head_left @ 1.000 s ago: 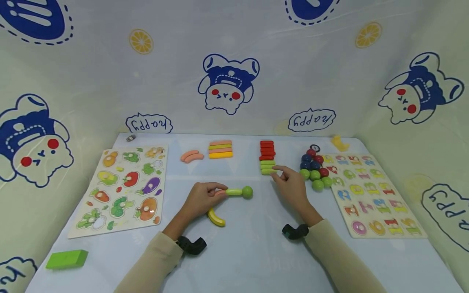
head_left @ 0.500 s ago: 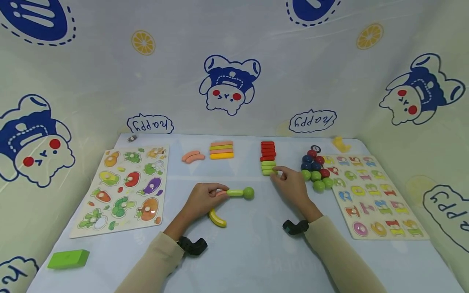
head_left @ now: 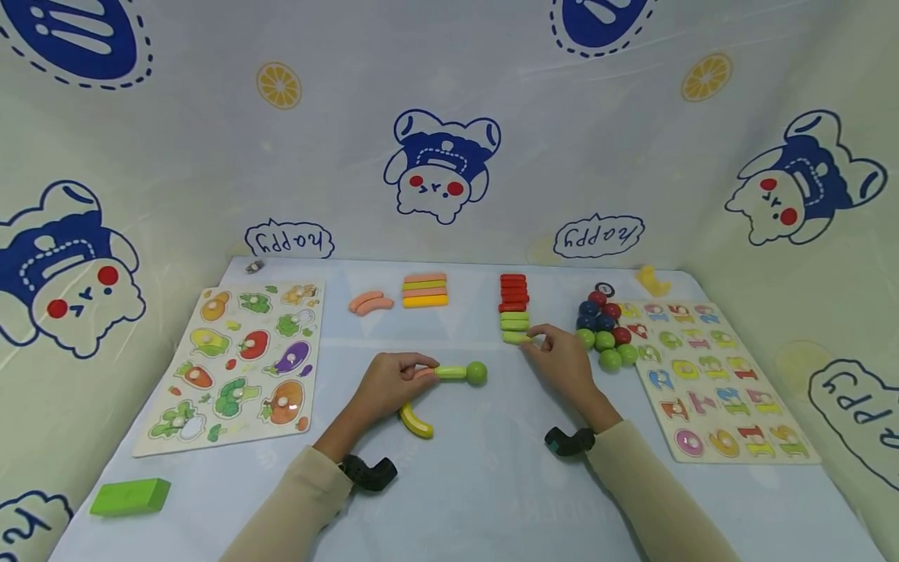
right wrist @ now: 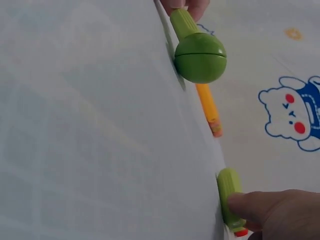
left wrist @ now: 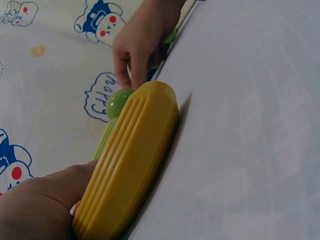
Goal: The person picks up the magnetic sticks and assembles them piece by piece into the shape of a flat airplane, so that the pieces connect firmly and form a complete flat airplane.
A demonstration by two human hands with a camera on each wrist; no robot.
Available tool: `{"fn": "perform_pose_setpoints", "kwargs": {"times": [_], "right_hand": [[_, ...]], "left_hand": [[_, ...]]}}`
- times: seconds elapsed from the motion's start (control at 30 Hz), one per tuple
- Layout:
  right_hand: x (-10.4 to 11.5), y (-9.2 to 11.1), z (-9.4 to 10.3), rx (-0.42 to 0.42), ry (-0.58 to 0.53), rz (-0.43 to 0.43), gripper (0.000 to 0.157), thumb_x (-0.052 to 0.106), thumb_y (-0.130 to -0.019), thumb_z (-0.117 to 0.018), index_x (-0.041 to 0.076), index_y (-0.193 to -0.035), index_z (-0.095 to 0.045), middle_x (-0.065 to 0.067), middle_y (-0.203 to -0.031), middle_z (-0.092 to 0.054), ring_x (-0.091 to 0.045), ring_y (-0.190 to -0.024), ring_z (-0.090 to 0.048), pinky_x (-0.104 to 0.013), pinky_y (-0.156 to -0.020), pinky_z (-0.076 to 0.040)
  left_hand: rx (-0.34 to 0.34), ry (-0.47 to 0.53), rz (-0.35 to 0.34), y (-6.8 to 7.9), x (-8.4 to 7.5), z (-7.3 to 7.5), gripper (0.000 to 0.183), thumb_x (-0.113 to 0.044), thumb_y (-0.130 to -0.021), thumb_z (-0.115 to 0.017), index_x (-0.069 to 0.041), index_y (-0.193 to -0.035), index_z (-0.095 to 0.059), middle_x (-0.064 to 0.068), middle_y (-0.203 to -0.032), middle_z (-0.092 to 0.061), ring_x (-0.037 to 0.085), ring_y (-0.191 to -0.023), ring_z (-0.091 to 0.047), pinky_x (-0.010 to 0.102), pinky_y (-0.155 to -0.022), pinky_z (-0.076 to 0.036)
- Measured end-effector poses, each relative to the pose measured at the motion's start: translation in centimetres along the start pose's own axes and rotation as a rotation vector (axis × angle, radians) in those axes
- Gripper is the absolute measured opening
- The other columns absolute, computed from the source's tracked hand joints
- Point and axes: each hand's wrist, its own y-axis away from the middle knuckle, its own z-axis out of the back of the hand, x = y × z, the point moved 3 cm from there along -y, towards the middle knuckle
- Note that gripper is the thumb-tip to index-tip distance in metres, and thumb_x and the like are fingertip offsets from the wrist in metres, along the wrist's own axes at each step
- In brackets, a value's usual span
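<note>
My left hand [head_left: 386,386] pinches a short pink piece [head_left: 424,373], mostly hidden by the fingers. In line with it lie a light green stick [head_left: 451,373] and a green ball [head_left: 477,373] at the stick's far end. A curved yellow piece [head_left: 417,423] lies just below that hand, large and ribbed in the left wrist view. My right hand [head_left: 559,359] pinches the nearest light green stick [head_left: 515,338], its thumb on the stick in the right wrist view. Two more green sticks [head_left: 514,320] lie just beyond, with several red sticks [head_left: 513,289] behind them.
A vegetable puzzle board [head_left: 232,367] lies left, a number puzzle board [head_left: 723,390] right. Green, blue and red balls [head_left: 604,340] cluster by the right hand. Pink and yellow sticks [head_left: 424,290] and curved pink pieces [head_left: 370,303] sit farther back. A green block [head_left: 129,497] is front left.
My right hand has drawn the nearest green stick slightly toward me, and a small gap shows between it and the row. The left hand has stayed in place.
</note>
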Motion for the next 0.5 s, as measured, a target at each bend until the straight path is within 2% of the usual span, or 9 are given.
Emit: {"fn": "perform_pose_setpoints", "kwargs": {"times": [0.2,0.37,0.5], "right_hand": [[1.5,1.1,-1.2,0.05,0.01,-0.031,0.025,0.043,-0.082,-0.069,0.021,-0.093,-0.068,-0.002,-0.057,-0.049,-0.019,-0.054,-0.045,-0.03,-0.047,-0.034],[3.2,2.0,-2.3,0.018,0.005,0.037,0.025,0.045,-0.079,-0.071,0.021,-0.085,-0.071,0.001,-0.053,-0.046,-0.016,-0.051,-0.043,-0.029,-0.046,-0.03],[3.7,2.0,-2.6,0.04,-0.024,0.059,0.022,0.045,-0.08,-0.07,0.024,-0.085,-0.071,0.001,-0.053,-0.045,-0.015,-0.052,-0.042,-0.028,-0.047,-0.03]], "left_hand": [[0.009,0.007,-0.002,0.0,0.1,0.0,0.015,-0.038,-0.08,-0.073,-0.032,-0.095,-0.071,-0.007,-0.048,-0.037,0.005,-0.044,-0.035,0.021,-0.044,-0.028],[-0.006,0.008,-0.028,-0.1,0.1,0.1,0.016,-0.037,-0.08,-0.073,-0.03,-0.094,-0.072,-0.007,-0.047,-0.036,0.006,-0.043,-0.034,0.021,-0.043,-0.028],[-0.003,0.004,-0.031,-0.1,0.0,0.0,0.016,-0.037,-0.081,-0.073,-0.03,-0.095,-0.072,-0.007,-0.046,-0.036,0.006,-0.042,-0.033,0.022,-0.042,-0.028]]}}
